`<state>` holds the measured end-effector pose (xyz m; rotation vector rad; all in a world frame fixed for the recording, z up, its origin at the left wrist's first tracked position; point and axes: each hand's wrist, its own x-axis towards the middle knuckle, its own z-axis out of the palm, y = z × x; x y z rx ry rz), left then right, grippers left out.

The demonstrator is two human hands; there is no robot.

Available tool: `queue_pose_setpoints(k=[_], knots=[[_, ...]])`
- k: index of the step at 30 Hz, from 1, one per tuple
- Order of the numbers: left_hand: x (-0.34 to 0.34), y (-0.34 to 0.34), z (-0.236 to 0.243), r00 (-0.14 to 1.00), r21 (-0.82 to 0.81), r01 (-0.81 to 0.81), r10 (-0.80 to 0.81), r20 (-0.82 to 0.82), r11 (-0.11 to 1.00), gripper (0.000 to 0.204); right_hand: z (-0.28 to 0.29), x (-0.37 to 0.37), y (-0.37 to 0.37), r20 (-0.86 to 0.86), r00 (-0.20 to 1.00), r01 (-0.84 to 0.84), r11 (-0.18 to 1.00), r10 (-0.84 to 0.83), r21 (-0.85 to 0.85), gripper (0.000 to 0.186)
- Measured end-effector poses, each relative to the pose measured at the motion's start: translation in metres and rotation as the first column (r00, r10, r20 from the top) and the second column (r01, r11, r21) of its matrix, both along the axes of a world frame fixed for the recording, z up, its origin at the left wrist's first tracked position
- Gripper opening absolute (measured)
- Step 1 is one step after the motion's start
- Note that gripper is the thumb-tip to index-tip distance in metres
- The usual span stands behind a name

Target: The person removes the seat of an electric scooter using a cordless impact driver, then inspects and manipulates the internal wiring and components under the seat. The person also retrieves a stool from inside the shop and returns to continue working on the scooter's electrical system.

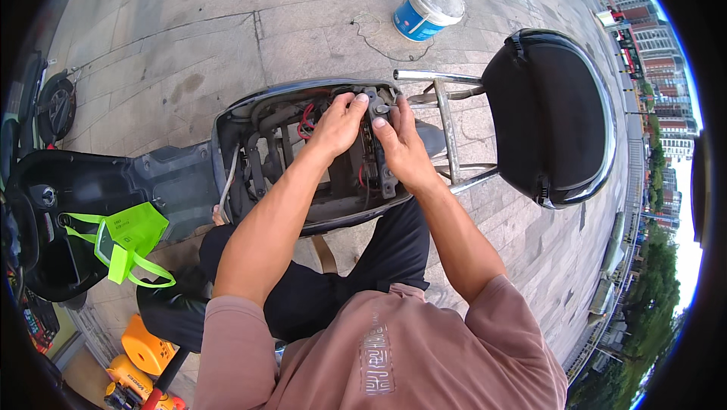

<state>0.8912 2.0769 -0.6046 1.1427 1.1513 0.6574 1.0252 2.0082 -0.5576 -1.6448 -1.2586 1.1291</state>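
Note:
A scooter's exposed body opening (326, 222) lies before me, with dusty frame tubes and red wires inside. At its rear end a dark metal bracket (381, 111) with bolt holes runs crosswise between my two hands. My left hand (338, 128) is closed at the bracket's left side, thumb and forefinger pressed together; what sits between them is hidden. My right hand (409, 149) grips the bracket from the other side, its thumb on the near face and its fingers reaching over the far end. The right fingertips are partly hidden.
Right of the opening, a metal rack (447, 126) carries a black padded backrest (556, 118). A green bag (132, 232) hangs by the black footwell (174, 183). Beyond stands a blue-and-white bucket (422, 16) with a pole. An orange-yellow machine (132, 376) sits lower left.

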Motion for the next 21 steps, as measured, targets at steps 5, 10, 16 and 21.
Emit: queue_pose_setpoints(k=[5, 10, 16, 21], knots=[[-0.002, 0.002, 0.003, 0.968, -0.212, 0.02, 0.034, 0.249, 0.977, 0.076, -0.022, 0.0, -0.005, 0.208, 0.978, -0.007, 0.995, -0.014, 0.102, 0.088], [-0.002, 0.002, 0.015, 0.977, -0.149, 0.073, -0.041, 0.21, 0.986, 0.072, -0.027, 0.005, -0.002, 0.158, 0.987, 0.001, 0.999, -0.009, 0.054, 0.087], [-0.004, -0.002, 0.022, 0.989, -0.179, 0.106, -0.086, 0.117, 0.978, 0.072, -0.024, 0.005, -0.003, 0.265, 0.964, 0.003, 1.0, -0.01, 0.03, 0.082], [0.0, 0.005, 0.01, 0.962, -0.191, 0.128, -0.074, 0.263, 0.973, 0.085, -0.035, 0.004, 0.001, 0.311, 0.95, -0.008, 0.996, -0.019, 0.087, 0.066]])
